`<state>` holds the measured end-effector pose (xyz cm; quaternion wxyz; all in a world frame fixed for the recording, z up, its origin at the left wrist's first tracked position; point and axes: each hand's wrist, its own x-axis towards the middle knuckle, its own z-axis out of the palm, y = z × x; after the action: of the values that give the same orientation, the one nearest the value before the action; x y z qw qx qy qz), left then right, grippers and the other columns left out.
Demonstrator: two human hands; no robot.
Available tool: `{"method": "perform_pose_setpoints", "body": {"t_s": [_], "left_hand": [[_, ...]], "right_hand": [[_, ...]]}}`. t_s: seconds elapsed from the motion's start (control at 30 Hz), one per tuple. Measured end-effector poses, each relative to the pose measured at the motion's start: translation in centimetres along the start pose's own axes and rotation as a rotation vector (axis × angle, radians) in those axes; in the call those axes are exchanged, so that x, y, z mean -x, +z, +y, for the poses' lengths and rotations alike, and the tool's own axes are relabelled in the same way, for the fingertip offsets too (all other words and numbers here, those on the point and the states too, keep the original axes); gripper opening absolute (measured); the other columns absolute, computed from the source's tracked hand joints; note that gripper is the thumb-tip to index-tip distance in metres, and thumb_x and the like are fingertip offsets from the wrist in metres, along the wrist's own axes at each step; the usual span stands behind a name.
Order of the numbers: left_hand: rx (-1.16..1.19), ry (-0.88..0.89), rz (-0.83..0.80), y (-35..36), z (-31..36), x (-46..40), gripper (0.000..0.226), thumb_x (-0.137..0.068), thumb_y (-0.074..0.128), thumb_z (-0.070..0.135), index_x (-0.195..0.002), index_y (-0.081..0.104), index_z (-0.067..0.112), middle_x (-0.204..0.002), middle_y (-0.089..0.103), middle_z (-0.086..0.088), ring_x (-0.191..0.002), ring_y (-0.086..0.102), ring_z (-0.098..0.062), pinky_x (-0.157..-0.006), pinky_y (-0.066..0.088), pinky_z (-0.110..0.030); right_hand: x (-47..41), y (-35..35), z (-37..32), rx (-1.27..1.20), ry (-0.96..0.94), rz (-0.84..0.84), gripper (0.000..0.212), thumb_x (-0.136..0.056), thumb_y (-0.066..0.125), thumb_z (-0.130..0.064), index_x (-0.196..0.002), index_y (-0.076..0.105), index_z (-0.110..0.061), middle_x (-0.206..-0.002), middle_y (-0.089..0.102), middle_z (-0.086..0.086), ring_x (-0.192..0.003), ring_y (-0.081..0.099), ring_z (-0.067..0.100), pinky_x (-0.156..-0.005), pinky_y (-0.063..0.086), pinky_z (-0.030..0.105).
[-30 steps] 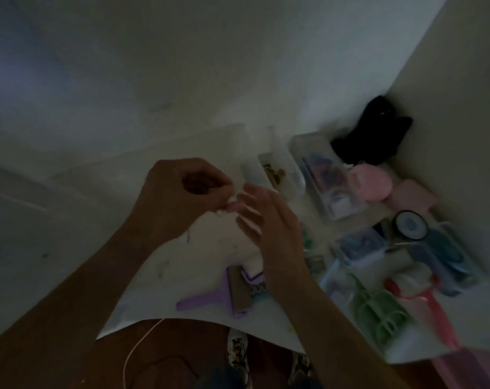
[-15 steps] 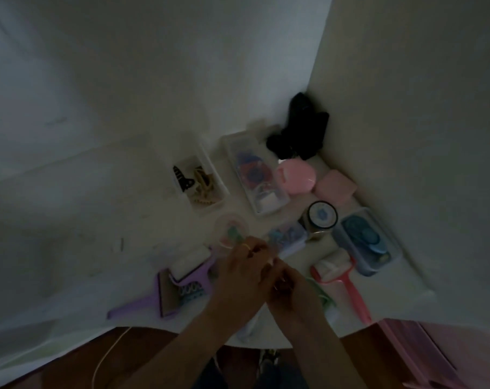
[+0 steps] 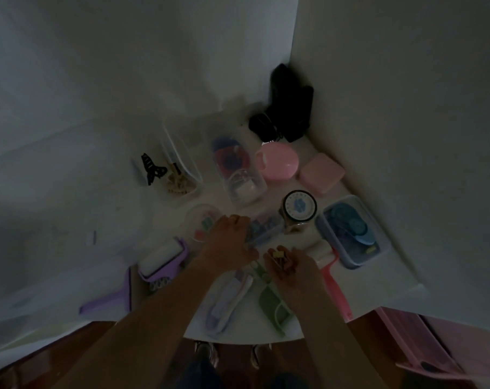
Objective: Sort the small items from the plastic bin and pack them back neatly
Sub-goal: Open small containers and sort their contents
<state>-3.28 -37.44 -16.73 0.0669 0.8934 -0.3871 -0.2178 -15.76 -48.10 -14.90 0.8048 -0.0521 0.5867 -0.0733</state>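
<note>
Dim grey light blurs nearly everything on the white table (image 3: 392,279), so small pieces are hard to read. The left hand (image 3: 232,242) rests knuckles-up at the near end of a small clear plastic box of blue bits (image 3: 263,230); its fingers curl downward, but whether they pinch anything I cannot tell. The right hand (image 3: 291,265) is curled round a small yellow-brown clip-like piece (image 3: 279,255), whose exact shape is unclear.

Both forearms cover part of a green plastic scoop (image 3: 272,301) and a white-and-lilac oblong tool (image 3: 227,301). A pink lint roller (image 3: 331,273) lies half hidden beside the right wrist.

Open surface remains on the left, beyond a purple-handled lint roller (image 3: 159,262). The table's near edge curves just above dark brown floor.

Further back stand 2 long clear plastic bins: one (image 3: 182,167) holds a black claw clip (image 3: 152,168) on its rim, the other (image 3: 238,169) red and blue items. A round pink bowl (image 3: 277,161), a pink square case (image 3: 322,172), a round-lidded jar (image 3: 298,207) and a blue-filled lidded tub (image 3: 353,231) crowd the corner.
</note>
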Motion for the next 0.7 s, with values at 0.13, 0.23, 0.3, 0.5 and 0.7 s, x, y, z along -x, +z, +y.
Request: {"method": "perform_pose_setpoints", "body": {"t_s": [0.13, 0.23, 0.3, 0.5, 0.7], "left_hand": [[0.082, -0.045, 0.006, -1.2, 0.2, 0.4, 0.078, -0.088, 0.052, 0.062, -0.144, 0.045, 0.009, -0.142, 0.052, -0.012, -0.130, 0.049, -0.030, -0.107, 0.035, -0.037], [0.099, -0.058, -0.097, -2.2, 0.4, 0.1, 0.073, -0.095, 0.046, 0.055, -0.152, 0.030, 0.012, -0.152, 0.040, -0.009, -0.139, 0.037, -0.025, -0.111, 0.023, -0.029], [0.130, -0.071, -0.103, -2.4, 0.7, 0.2, 0.078, -0.090, 0.040, 0.059, -0.152, 0.031, 0.012, -0.151, 0.042, -0.009, -0.137, 0.039, -0.025, -0.110, 0.025, -0.029], [-0.068, 0.032, 0.051, -0.3, 1.1, 0.4, 0.089, -0.072, 0.067, 0.049, -0.146, 0.041, 0.006, -0.133, 0.055, -0.016, -0.121, 0.055, -0.036, -0.106, 0.037, -0.045], [-0.384, -0.019, -0.030, 2.9, 3.0, -2.0, 0.103, -0.080, 0.063, 0.047, -0.153, 0.013, -0.005, -0.140, 0.042, -0.024, -0.122, 0.046, -0.038, -0.111, 0.032, -0.049]], "right_hand": [[-0.4, 2.3, -0.6, -0.017, -0.003, -0.100, 0.032, -0.096, 0.060, -0.031, -0.106, 0.058, -0.001, -0.071, 0.051, 0.011, -0.074, 0.056, 0.029, -0.106, 0.046, 0.047], [-0.4, 3.3, -0.9, 0.044, -0.025, -0.156, 0.054, -0.096, 0.058, -0.039, -0.130, 0.055, 0.003, -0.100, 0.059, 0.018, -0.112, 0.058, 0.045, -0.106, 0.046, 0.044], [-0.2, 3.2, -1.2, 0.088, -0.043, -0.154, 0.053, -0.098, 0.054, -0.038, -0.132, 0.054, 0.003, -0.117, 0.061, 0.020, -0.119, 0.057, 0.037, -0.099, 0.050, 0.039], [-0.8, 0.8, -1.6, 0.264, -0.189, 0.081, 0.022, -0.099, 0.053, -0.016, -0.100, 0.064, 0.003, -0.092, 0.065, 0.015, -0.075, 0.062, 0.027, -0.076, 0.054, 0.037], [-1.9, -1.3, -2.1, 0.305, -0.274, 0.119, 0.023, -0.096, 0.057, -0.009, -0.112, 0.064, 0.005, -0.095, 0.067, 0.017, -0.080, 0.066, 0.029, -0.078, 0.056, 0.036]]}}
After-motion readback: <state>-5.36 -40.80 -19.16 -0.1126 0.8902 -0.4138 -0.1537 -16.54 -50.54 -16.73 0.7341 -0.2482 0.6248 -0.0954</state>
